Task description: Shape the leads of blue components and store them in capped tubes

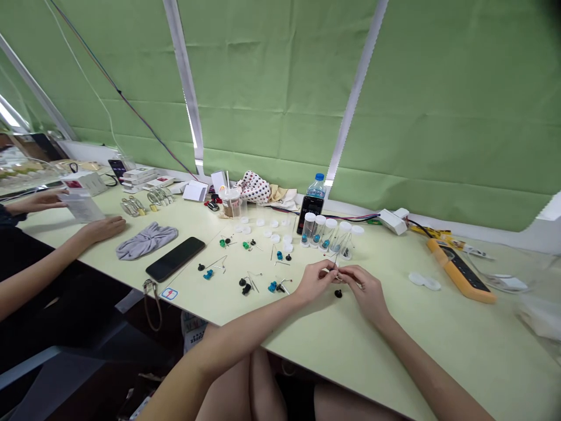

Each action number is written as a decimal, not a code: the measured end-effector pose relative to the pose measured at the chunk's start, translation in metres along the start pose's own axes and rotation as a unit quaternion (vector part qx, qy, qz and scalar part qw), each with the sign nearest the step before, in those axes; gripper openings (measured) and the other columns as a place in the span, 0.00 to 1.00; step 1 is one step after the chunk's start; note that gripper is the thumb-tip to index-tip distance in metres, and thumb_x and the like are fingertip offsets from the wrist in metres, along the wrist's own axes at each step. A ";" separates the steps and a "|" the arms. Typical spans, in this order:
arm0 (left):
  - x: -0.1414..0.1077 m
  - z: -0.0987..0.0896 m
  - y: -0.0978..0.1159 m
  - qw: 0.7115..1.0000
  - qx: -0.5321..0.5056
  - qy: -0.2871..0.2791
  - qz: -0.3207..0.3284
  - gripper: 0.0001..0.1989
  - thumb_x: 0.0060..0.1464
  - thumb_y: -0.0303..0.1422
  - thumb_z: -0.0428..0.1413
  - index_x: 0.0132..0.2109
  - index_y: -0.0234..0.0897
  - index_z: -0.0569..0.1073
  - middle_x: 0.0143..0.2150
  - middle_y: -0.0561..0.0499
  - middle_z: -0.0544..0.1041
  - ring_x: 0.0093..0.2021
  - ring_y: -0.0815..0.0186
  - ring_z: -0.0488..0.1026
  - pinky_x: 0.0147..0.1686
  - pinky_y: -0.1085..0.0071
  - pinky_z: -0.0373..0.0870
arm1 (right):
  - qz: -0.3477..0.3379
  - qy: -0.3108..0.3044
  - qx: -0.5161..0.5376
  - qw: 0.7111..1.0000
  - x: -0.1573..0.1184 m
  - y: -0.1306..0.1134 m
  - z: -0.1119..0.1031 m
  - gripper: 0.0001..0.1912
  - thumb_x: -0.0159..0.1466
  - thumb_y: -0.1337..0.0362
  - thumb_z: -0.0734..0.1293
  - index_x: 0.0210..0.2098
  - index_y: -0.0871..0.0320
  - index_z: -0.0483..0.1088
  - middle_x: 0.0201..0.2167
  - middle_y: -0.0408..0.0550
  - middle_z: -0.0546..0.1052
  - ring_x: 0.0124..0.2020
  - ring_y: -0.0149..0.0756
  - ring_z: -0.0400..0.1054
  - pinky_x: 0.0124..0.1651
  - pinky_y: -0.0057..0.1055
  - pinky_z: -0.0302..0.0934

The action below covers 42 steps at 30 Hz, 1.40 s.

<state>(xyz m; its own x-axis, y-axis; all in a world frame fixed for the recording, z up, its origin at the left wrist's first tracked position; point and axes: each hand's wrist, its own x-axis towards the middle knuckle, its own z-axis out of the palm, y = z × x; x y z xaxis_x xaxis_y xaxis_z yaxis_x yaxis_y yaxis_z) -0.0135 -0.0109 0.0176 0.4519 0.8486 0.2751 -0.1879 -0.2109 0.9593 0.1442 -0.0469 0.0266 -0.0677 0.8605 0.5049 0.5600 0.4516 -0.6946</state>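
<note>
While my left hand (313,280) and right hand (363,287) pinch a thin metal pin (336,261) between them, its long axis tilts up toward the clear vials (328,235), with a black knob (338,293) just below.

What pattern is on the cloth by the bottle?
The cloth is white with dark dots; head view.

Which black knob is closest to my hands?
The black knob just below your left hand and right hand; the other black knobs lie farther left.

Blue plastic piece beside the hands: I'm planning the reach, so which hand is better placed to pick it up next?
Left, probably: the left hand is closer to the blue plastic piece, while the right hand sits farther off.
</note>
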 end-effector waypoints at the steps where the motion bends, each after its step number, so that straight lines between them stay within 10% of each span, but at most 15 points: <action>1: 0.000 0.000 0.000 1.000 0.000 0.001 0.000 0.17 0.51 0.44 0.53 0.37 0.32 0.69 0.34 0.48 0.73 0.36 0.63 0.75 0.39 0.67 0.71 | 0.004 0.000 0.003 1.000 0.000 0.000 0.000 0.12 0.64 0.56 0.59 0.35 0.54 0.71 0.36 0.49 0.74 0.35 0.39 0.69 0.38 0.35 0.65; 14: 0.001 -0.005 -0.006 0.999 0.034 -0.022 0.012 0.08 0.49 0.32 0.55 0.37 0.34 0.69 0.29 0.51 0.75 0.34 0.64 0.75 0.36 0.69 0.70 | 0.107 0.016 0.111 0.988 -0.002 -0.001 -0.002 0.15 0.57 0.51 0.66 0.29 0.57 0.73 0.24 0.46 0.73 0.23 0.34 0.65 0.28 0.32 0.63; 28: 0.004 -0.003 -0.007 0.994 0.103 -0.011 0.018 0.11 0.52 0.37 0.53 0.37 0.33 0.72 0.33 0.49 0.75 0.30 0.67 0.74 0.33 0.72 0.70 | 0.262 -0.013 0.351 0.899 -0.002 -0.001 0.004 0.19 0.51 0.54 0.72 0.35 0.59 0.67 0.23 0.42 0.72 0.23 0.28 0.63 0.28 0.26 0.60; 37: 0.009 -0.007 -0.012 0.999 0.027 0.011 -0.021 0.15 0.49 0.42 0.55 0.35 0.32 0.71 0.34 0.48 0.73 0.29 0.67 0.74 0.32 0.72 0.71 | 0.066 -0.016 0.040 0.997 -0.005 -0.001 0.004 0.15 0.61 0.53 0.63 0.41 0.56 0.68 0.37 0.50 0.72 0.30 0.35 0.69 0.36 0.34 0.65; 42: 0.008 -0.006 -0.013 0.999 0.035 0.001 -0.025 0.15 0.49 0.41 0.55 0.35 0.32 0.71 0.36 0.48 0.72 0.28 0.69 0.73 0.31 0.73 0.70 | -0.072 0.027 -0.081 0.994 -0.006 -0.006 -0.002 0.11 0.65 0.59 0.58 0.42 0.55 0.68 0.38 0.50 0.72 0.36 0.38 0.70 0.40 0.35 0.64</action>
<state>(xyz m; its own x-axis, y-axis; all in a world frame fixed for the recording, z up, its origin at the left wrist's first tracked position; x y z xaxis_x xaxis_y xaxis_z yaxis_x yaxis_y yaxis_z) -0.0122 0.0016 0.0068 0.4578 0.8596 0.2267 -0.1036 -0.2017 0.9740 0.1424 -0.0555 0.0287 -0.1150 0.7746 0.6219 0.6736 0.5209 -0.5243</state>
